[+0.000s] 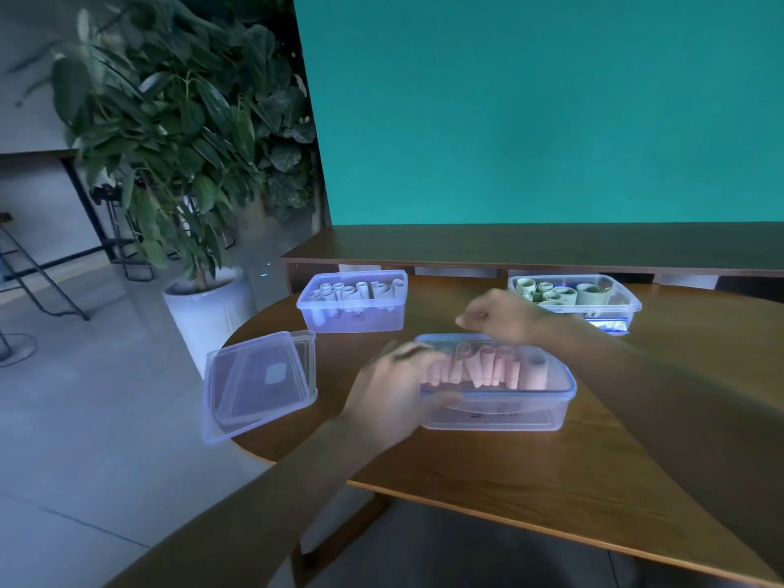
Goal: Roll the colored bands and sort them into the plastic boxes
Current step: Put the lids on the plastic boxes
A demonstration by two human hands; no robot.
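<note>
The nearest plastic box (500, 411), full of rolled pink bands (488, 369), sits mid-table; the blurred left hand (394, 392) grips its left end, while the right hand (502, 318) hovers above its far rim, fingers curled, whether pinching anything I cannot tell. Three boxes stand well apart on the round table (488, 473): white rolls (354, 290) far left, green rolls (560, 292) far right, and lids (259, 384) overhang the left edge.

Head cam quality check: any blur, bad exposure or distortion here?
Head view: left hand motion-blurred at the pink box, right hand slightly soft; the scene is dim with a bluish cast; wide-angle bends the table edge; no glare on the lids.
</note>
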